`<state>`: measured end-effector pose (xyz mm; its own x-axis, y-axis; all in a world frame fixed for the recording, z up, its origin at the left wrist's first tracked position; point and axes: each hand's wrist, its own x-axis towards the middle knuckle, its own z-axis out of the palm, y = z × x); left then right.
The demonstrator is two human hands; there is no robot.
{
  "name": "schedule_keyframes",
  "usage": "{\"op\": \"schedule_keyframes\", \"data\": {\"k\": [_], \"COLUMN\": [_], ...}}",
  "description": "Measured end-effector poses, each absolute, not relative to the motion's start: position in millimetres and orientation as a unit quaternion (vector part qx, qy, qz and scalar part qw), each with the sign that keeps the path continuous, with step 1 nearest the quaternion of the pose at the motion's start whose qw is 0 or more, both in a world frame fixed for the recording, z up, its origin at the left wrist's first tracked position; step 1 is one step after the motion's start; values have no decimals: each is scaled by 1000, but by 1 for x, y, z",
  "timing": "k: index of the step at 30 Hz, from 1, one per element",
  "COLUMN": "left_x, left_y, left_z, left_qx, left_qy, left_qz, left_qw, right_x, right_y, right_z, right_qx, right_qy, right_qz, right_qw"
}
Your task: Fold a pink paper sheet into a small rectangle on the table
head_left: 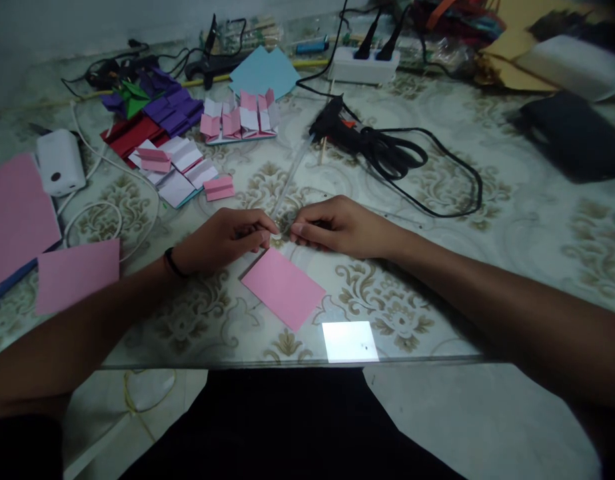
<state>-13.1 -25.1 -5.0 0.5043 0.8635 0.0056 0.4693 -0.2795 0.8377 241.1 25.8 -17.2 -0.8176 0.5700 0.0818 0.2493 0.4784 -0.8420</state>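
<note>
My left hand (237, 233), with a black band on the wrist, is closed in a pinch beside the top corner of a pink paper rectangle (284, 288). A small whitish spot shows by its fingertips; what it holds, if anything, is unclear. My right hand (344, 227) rests on the table just right of it, fingers curled and pressed together, their contents hidden. The pink paper lies flat below both hands. Beyond them sits a black glue gun (332, 121) with an orange trigger, a clear glue stick (291, 175) reaching from it towards my left hand.
Folded pink-and-white paper pieces (242, 119), purple ones (174, 112) and a small pink fold (220, 188) lie at the left. Pink sheets (17, 220) and a white device (60, 162) are farther left. A power strip (364, 65) stands behind; a black case (577, 137) lies right.
</note>
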Motion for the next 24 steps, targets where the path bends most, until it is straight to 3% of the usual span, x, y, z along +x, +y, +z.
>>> {"op": "schedule_keyframes", "data": {"k": [24], "left_x": [-16], "left_y": [-24], "left_z": [-10], "left_qx": [762], "left_qy": [431], "left_qz": [242], "left_qw": [419], "right_x": [242], "right_y": [25], "right_z": [-16], "right_qx": [-243], "right_qy": [-839], "right_qz": [451], "right_qw": [181]}}
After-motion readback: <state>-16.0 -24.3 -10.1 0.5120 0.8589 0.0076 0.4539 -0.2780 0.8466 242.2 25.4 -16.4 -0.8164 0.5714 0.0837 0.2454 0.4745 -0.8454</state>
